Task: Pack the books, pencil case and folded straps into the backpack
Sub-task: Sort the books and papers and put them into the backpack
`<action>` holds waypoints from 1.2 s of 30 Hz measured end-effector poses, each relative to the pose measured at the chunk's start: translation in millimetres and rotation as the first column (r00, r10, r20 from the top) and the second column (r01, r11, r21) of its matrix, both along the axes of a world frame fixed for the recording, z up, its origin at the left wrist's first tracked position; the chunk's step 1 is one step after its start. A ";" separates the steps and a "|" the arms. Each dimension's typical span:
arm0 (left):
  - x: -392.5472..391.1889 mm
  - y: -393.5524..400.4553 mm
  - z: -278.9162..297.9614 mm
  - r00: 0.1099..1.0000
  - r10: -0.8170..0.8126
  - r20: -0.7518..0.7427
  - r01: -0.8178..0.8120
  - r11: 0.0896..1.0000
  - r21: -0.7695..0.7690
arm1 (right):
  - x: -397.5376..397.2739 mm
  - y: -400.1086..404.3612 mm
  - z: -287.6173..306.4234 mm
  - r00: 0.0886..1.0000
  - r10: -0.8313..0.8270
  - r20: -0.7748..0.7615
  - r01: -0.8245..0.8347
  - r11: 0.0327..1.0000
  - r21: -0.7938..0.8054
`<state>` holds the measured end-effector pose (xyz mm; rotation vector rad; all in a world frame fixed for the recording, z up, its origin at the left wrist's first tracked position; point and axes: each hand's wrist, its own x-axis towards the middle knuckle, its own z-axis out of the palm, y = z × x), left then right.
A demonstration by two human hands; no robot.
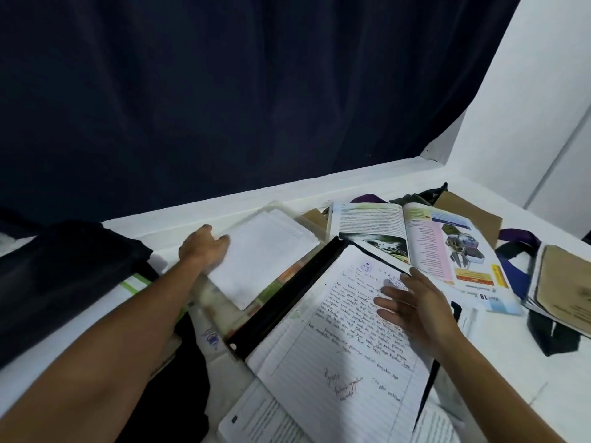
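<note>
Books lay open and scattered across the white table [527, 388]; the step in hand looked like gathering them, nothing yet packed. The dark fabric backpack [64, 276], possibly, sat far left. The black-edged lined notebook [335, 340] ran long from near left to far right under the right hand [412, 306], fingers spread flat. The left hand [203, 247] gripped a white paper sheaf [265, 254]. Next: close and stack them.

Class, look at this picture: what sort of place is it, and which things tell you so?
Probably a study spot at home: a white surface strewn with an open textbook and a handwritten notebook, with a dark curtain behind.
</note>
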<state>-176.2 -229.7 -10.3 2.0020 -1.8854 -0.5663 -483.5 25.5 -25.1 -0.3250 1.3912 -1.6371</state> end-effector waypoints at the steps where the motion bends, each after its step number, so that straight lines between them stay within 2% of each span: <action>1: 1.6 -2.6 9.0 1.000 -0.018 -0.016 0.018 1.000 -0.009 | -0.1 0.3 0.4 1.000 -0.003 -0.001 0.003 1.000 -0.001; 7: -17.0 5.2 105.7 0.972 -0.237 -0.003 0.236 0.970 0.060 | 2.6 7.1 7.5 1.000 -0.021 0.015 0.021 1.000 -0.006; 10: -40.4 50.9 151.5 0.915 -0.385 -0.119 0.399 0.909 0.119 | 4.2 12.8 15.0 0.999 -0.034 0.031 0.035 0.999 -0.031; 12: -57.0 88.2 161.4 0.865 -0.442 -0.239 0.475 0.874 0.103 | 2.8 18.6 20.7 0.997 -0.031 0.076 0.036 0.997 -0.064; 14: -77.4 126.6 154.0 0.799 -0.503 -0.328 0.551 0.831 0.068 | 2.4 26.0 27.2 0.991 0.011 0.133 0.004 0.994 -0.109; 16: -100.1 167.2 132.4 0.740 -0.585 -0.332 0.627 0.778 0.027 | 4.3 34.0 35.4 0.986 0.058 0.155 -0.034 0.988 -0.150; 19: -128.4 220.1 87.3 0.679 -0.689 -0.253 0.713 0.702 0.002 | 6.3 43.5 39.4 0.990 0.082 0.116 -0.059 0.980 -0.190; 22: -144.7 241.9 53.1 0.628 -0.763 -0.152 0.777 0.624 0.080 | 9.6 53.0 32.4 0.999 0.044 -0.002 -0.044 0.995 -0.088; 24: -148.4 236.1 45.0 0.638 -0.751 -0.170 0.767 0.640 0.053 | 9.5 61.7 22.1 0.995 0.005 -0.104 -0.005 1.000 0.004; 28: -142.1 194.4 26.7 0.818 -0.575 0.000 0.564 0.803 -0.194 | 6.4 82.4 12.2 0.981 -0.064 -0.182 0.079 0.994 0.078; 29: -137.5 181.4 18.5 0.847 -0.528 0.060 0.530 0.829 -0.178 | 3.9 85.9 10.0 0.982 -0.072 -0.174 0.091 0.991 0.098; 31: -130.1 163.4 2.1 0.865 -0.489 0.112 0.496 0.867 -0.047 | -3.2 92.7 4.9 0.974 -0.072 -0.215 0.107 0.982 0.157; 32: -128.6 158.3 -4.3 0.870 -0.485 0.086 0.487 0.874 -0.002 | -7.6 95.1 1.0 0.954 -0.053 -0.295 0.119 0.970 0.210; 34: -128.7 154.2 -11.5 0.882 -0.472 0.009 0.472 0.882 -0.010 | -15.6 97.5 -5.5 0.865 0.006 -0.501 0.162 0.943 0.291; 36: -131.5 152.1 -10.6 0.891 -0.447 -0.081 0.447 0.894 -0.013 | -22.1 97.0 -9.4 0.787 0.047 -0.615 0.194 0.927 0.320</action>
